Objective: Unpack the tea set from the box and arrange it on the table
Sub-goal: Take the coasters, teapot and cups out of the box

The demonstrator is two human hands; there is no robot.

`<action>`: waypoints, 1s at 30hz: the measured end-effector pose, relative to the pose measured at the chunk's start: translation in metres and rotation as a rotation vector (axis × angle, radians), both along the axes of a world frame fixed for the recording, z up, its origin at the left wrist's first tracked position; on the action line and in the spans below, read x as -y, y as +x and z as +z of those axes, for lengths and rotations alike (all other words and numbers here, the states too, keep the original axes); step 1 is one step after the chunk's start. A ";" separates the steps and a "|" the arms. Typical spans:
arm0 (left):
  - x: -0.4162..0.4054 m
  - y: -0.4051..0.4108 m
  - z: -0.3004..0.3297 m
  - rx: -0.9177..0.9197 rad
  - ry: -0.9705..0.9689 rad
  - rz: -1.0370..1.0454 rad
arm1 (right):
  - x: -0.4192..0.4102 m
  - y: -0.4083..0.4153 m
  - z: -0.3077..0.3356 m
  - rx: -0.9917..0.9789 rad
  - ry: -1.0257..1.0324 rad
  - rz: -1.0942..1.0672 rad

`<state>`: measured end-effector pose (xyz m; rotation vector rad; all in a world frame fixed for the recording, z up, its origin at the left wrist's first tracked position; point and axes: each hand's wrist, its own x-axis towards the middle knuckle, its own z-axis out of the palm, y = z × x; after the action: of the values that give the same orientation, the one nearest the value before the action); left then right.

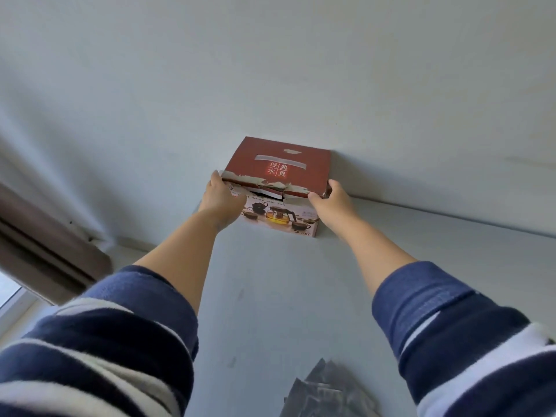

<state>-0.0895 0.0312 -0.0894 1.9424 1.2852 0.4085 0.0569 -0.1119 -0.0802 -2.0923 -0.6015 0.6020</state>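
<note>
The tea set box (279,167) stands at the far end of the white table (270,296), against the wall. Its top is dark red with white characters and a strip of tape; its front shows a printed glass teapot and cups. The torn front edge of the lid gapes a little. My left hand (221,200) grips the box's left front corner, and my right hand (329,200) grips its right front corner. Both arms are stretched out in dark blue striped sleeves. The box's contents are hidden.
A white wall (301,70) rises directly behind the box. A grey-brown curtain (39,236) hangs at the left beside a window. A pile of grey foil-like sachets (328,389) lies on the table's near edge.
</note>
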 end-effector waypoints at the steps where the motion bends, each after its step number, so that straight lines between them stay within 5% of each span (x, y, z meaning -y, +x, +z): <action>1: -0.003 0.001 -0.003 0.029 -0.021 0.003 | -0.004 0.000 -0.004 0.002 0.015 -0.011; 8: -0.002 -0.002 -0.005 0.155 -0.084 0.033 | -0.006 -0.013 -0.012 -0.058 0.045 -0.100; 19: 0.030 -0.066 0.000 -0.020 0.021 0.007 | 0.023 -0.089 -0.008 -0.105 0.131 -0.307; 25: 0.003 -0.058 0.035 0.043 0.232 0.092 | 0.010 -0.085 0.013 0.206 0.113 -0.463; 30: -0.028 -0.023 0.048 0.203 0.250 -0.100 | -0.017 -0.046 0.034 0.297 0.099 -0.420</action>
<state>-0.1128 0.0591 -0.0417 2.0989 1.0426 0.7250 0.0110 -0.0947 -0.0459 -2.1419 -0.3269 0.0231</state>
